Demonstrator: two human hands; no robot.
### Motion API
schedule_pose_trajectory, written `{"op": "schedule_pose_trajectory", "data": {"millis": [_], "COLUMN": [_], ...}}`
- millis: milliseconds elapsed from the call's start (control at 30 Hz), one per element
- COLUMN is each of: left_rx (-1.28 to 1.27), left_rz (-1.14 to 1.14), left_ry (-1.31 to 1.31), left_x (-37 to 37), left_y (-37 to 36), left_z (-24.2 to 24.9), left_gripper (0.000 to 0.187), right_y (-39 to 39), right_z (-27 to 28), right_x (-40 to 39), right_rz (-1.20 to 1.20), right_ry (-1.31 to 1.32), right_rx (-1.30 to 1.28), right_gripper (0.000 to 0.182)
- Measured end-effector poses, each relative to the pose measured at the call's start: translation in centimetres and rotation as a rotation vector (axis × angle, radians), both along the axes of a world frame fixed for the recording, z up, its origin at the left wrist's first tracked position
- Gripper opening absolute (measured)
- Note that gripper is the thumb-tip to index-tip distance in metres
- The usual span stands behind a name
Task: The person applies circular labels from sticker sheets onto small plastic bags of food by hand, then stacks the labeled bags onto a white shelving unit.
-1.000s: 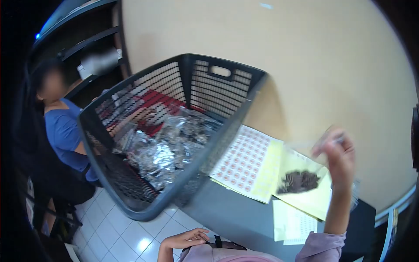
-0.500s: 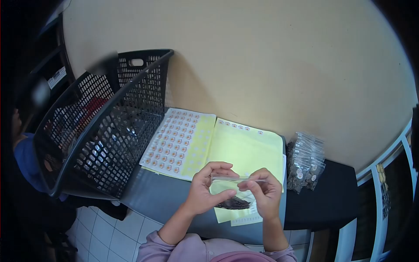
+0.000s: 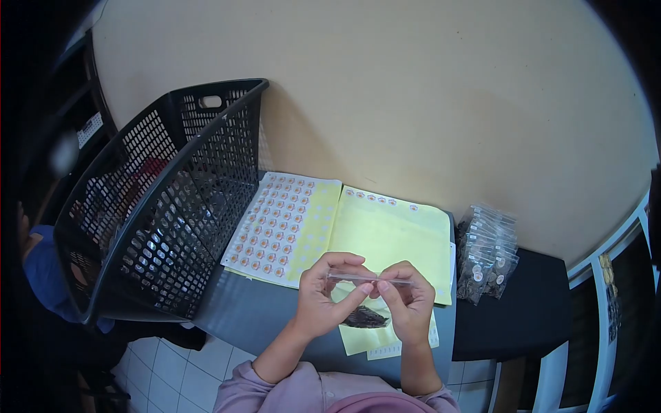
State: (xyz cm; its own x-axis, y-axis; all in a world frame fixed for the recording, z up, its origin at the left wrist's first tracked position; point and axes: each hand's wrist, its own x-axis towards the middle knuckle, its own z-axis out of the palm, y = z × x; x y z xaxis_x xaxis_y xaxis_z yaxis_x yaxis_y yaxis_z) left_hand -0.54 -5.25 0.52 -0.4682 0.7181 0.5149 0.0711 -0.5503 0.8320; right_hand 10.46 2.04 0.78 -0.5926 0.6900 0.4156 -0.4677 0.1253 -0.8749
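My left hand (image 3: pixel 329 292) and my right hand (image 3: pixel 409 303) hold a small see-through zip bag (image 3: pixel 365 317) by its top edge. Fingertips of both hands pinch the zip strip near its middle, thumbs close together. Dark, dry-looking contents lie at the bottom of the bag; their kind I cannot make out. Beneath the hands is a mostly bare yellow sticker backing sheet (image 3: pixel 392 237) with a few round stickers along its top. Left of it lies a sheet of round stickers (image 3: pixel 272 224), partly peeled.
A large black plastic basket (image 3: pixel 180 155) with see-through packets inside stands at the left of the grey table (image 3: pixel 237 313). Several filled, labelled bags (image 3: pixel 486 256) lie on a black surface (image 3: pixel 533 303) at the right. A person in blue (image 3: pixel 48 268) is at the far left.
My right hand has shifted slightly left, bringing both thumbs together at the bag's zip. The bag's top now appears edge-on as a thin strip. The camera view has moved slightly.
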Motion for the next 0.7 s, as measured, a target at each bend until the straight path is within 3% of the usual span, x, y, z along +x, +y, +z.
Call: {"op": "schedule_pose_trajectory", "data": {"millis": [367,700], "left_rx": [0.036,0.075], "left_rz": [0.167,0.185], "left_ry": [0.164,0.193], "left_x": [-2.1,-1.8], "left_y": [-1.0,-0.1], "left_z": [0.3,0.1], "left_gripper": [0.042,0.045], "right_y": [-0.9,-0.4], "right_z": [-0.2,-0.4], "right_x": [-2.6,-2.7], "right_rz": [-0.064,-0.202], "right_ry": [0.016,-0.010], "right_rx": [0.055,0.205], "right_gripper": [0.007,0.007]}}
